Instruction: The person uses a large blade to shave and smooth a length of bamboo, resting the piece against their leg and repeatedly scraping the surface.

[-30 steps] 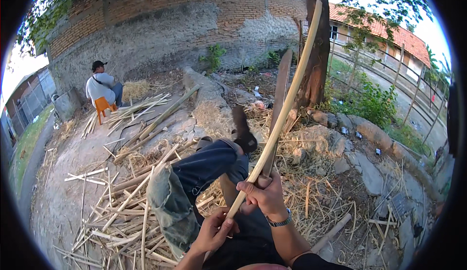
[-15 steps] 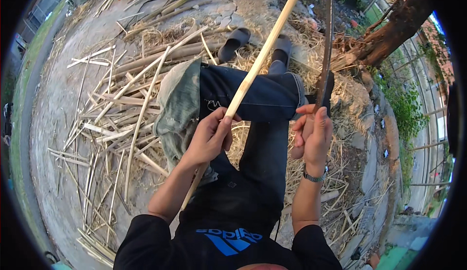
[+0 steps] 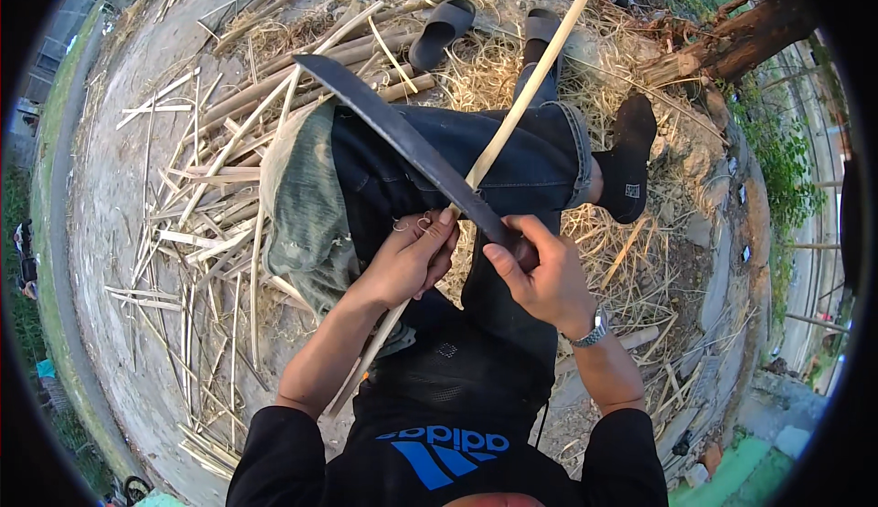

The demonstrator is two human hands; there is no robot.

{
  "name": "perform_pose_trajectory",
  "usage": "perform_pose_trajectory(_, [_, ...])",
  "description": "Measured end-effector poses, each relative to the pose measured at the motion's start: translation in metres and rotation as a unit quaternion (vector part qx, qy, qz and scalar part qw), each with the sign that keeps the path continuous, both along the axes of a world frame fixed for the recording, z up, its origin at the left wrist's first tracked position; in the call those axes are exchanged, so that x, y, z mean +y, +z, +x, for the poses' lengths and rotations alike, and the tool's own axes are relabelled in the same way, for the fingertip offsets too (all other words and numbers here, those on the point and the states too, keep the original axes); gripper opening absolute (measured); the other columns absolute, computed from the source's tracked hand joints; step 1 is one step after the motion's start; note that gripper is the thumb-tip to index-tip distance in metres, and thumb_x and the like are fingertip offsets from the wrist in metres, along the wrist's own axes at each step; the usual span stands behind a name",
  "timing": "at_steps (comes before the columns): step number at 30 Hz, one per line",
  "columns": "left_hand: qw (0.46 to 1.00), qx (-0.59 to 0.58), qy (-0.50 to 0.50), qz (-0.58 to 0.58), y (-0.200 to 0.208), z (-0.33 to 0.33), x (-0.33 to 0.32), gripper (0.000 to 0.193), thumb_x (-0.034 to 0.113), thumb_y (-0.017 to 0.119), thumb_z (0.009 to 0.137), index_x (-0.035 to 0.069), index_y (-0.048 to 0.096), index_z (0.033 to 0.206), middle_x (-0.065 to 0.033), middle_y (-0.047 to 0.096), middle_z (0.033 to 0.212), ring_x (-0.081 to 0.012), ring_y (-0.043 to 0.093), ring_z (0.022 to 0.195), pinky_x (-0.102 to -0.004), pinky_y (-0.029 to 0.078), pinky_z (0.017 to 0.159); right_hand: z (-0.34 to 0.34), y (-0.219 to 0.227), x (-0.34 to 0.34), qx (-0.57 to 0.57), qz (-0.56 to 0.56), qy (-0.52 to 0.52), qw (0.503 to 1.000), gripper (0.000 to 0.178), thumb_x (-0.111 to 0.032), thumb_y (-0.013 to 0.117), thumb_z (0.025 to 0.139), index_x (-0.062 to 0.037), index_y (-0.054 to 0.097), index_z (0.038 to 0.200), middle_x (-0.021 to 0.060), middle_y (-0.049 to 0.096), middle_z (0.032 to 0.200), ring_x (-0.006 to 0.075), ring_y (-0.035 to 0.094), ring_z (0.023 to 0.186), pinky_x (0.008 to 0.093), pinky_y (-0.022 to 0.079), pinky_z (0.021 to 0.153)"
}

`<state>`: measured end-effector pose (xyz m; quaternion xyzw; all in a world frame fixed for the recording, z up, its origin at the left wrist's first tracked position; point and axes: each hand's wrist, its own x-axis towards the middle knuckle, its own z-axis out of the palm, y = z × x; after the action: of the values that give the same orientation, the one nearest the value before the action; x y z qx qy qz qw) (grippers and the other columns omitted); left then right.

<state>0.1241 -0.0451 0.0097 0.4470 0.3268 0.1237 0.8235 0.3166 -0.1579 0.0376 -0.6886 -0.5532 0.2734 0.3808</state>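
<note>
My left hand (image 3: pixel 413 258) is closed round a long pale bamboo strip (image 3: pixel 523 96). The strip slants from beside my hip, up across my lap and past my raised leg. In my right hand (image 3: pixel 541 274) is the handle of a long dark machete (image 3: pixel 393 132), gripped with thumb and fingers. Its blade points to the far left and crosses over the strip just beyond my left hand, apparently touching it. Thin curled shavings lie on the fingers of my left hand. A grey-green cloth (image 3: pixel 311 196) covers part of my thigh.
Split bamboo strips (image 3: pixel 215 196) lie heaped on the ground at left. Shavings (image 3: pixel 631 278) are spread round my feet and to the right. A loose sandal (image 3: pixel 443 33) lies ahead, and a tree trunk (image 3: pixel 732 41) leans at the far right.
The machete has swung from upright at the right to lying across the strip, pointing far left. My right hand has moved left, close to my left hand. The strip tilts further right.
</note>
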Motion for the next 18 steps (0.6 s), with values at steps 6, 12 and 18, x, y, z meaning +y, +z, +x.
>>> perform_pose_trajectory(6, [0.996, -0.011, 0.010, 0.093, 0.062, -0.039, -0.028, 0.037, 0.033, 0.044, 0.114, 0.006, 0.052, 0.089, 0.0044, 0.050, 0.064, -0.0034, 0.045, 0.047, -0.0206, 0.034, 0.045, -0.005, 0.007, -0.024, 0.132, 0.072, -0.024, 0.988, 0.038, -0.031, 0.079, 0.092, 0.0011, 0.066, 0.107, -0.0013, 0.056, 0.059, 0.0059, 0.052, 0.050, 0.0253, 0.040, 0.049])
perform_pose_trajectory(12, [0.898, 0.059, 0.258, 0.352, 0.110, -0.097, -0.048, 0.037, 0.035, 0.044, 0.113, 0.005, 0.055, 0.094, -0.0013, 0.059, 0.063, -0.0025, 0.043, 0.048, -0.0201, 0.032, 0.046, -0.023, 0.037, -0.003, 0.219, 0.157, -0.024, 0.963, 0.036, -0.012, 0.088, 0.085, -0.0027, 0.055, 0.097, -0.0061, 0.053, 0.063, -0.0001, 0.041, 0.051, 0.0192, 0.034, 0.049])
perform_pose_trajectory(18, [0.878, 0.014, 0.349, 0.327, 0.065, -0.126, -0.052, 0.039, 0.036, 0.039, 0.115, 0.008, 0.050, 0.091, -0.0035, 0.054, 0.059, -0.0047, 0.038, 0.039, -0.0186, 0.028, 0.038, -0.048, 0.051, 0.011, 0.163, 0.102, -0.070, 0.979, 0.047, -0.023, 0.095, 0.078, -0.0031, 0.055, 0.093, -0.0054, 0.052, 0.067, -0.0001, 0.035, 0.055, 0.0208, 0.033, 0.051])
